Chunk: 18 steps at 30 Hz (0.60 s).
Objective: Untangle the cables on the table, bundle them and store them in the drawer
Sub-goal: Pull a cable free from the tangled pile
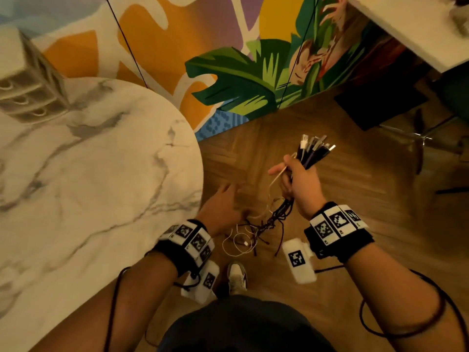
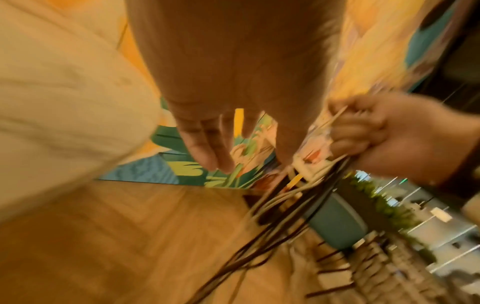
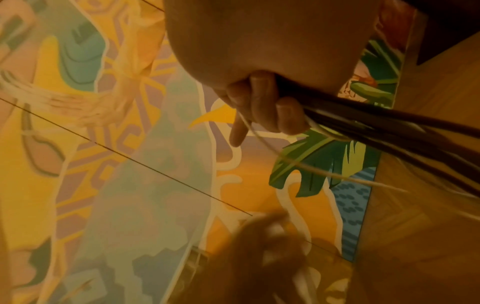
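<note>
Cables [image 1: 308, 158] sit gathered in the right hand [image 1: 299, 185], whose fingers curl round the bunch just below the plugs; the plug ends fan upward out of the fist, and a thin white lead [image 1: 278, 175] crosses the forefinger apart from the rest. Below the fist the strands hang toward the wooden floor [image 1: 342, 179] and knot into a dark snarl [image 1: 269, 222] with pale loops at the bottom; the whole bundle is off the marble table [image 1: 101, 174], just beside its rim. The left hand [image 1: 220, 209] is spread, fingers straight and blurred, close to the hanging strands and holding nothing; the left wrist view shows its fingers [image 2: 205, 148] extended beside the bunch.

The step in hand looks like combing out the tangle; it probably goes best if the right hand keeps the plugs level and firmly clamped while the left runs down one strand at a time, freeing the loose white lead first so it does not tighten the knot; pulling hard from below would likely cinch the snarl.

As for containers, a pale set of small drawers [image 1: 28, 95] stands at the far edge of the table; its fronts appear closed, and what lies inside cannot be seen.
</note>
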Available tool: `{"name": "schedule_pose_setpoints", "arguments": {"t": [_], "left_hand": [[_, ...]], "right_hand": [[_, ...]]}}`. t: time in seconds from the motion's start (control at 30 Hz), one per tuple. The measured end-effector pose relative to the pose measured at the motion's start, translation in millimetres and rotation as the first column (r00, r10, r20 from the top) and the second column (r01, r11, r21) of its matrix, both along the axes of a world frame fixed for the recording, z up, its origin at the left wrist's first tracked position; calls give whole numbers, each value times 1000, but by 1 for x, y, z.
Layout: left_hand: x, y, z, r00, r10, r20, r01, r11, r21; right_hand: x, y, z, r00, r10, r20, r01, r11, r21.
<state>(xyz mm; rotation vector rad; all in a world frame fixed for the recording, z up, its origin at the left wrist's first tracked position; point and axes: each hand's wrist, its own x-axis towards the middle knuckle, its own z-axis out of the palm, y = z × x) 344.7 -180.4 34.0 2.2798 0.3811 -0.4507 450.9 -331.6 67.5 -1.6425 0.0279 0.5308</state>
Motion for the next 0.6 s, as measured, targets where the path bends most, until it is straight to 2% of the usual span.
{"name": "schedule_pose_setpoints", "arguments": {"t": [0.07,0.13,0.17,0.2,0.33,0.4,0.5,0.57,0.6], "left_hand": [[23,-18,33,992,-1,125,20,988,-154],[37,-27,49,989,38,140,11,943,-333],[39,-27,51,989,56,136,-1,927,-374],[41,-25,50,988,70,137,-15,929,-369],[35,5,28,993,66,100,-52,988,-143],[26,18,9,998,51,-24,-54,991,-124],[10,32,-37,983,32,-181,-71,975,-210],[5,34,-53,938,-16,-346,-6,998,-65],[3,34,-56,934,-27,-357,47,998,46]], "right_hand": [[-5,7,3,1000,21,-2,-21,1000,0],[-6,9,9,1000,-1,-19,1,1000,16],[-4,8,11,1000,-12,-19,13,1000,22],[-1,5,12,1000,-9,-7,9,1000,19],[8,-11,13,999,2,35,-1,1000,-30],[9,-13,16,999,13,50,-12,1000,-12],[6,-9,25,997,29,68,-30,999,18],[3,-5,32,994,53,98,-58,997,48],[2,-2,35,993,63,101,-70,996,64]]}}
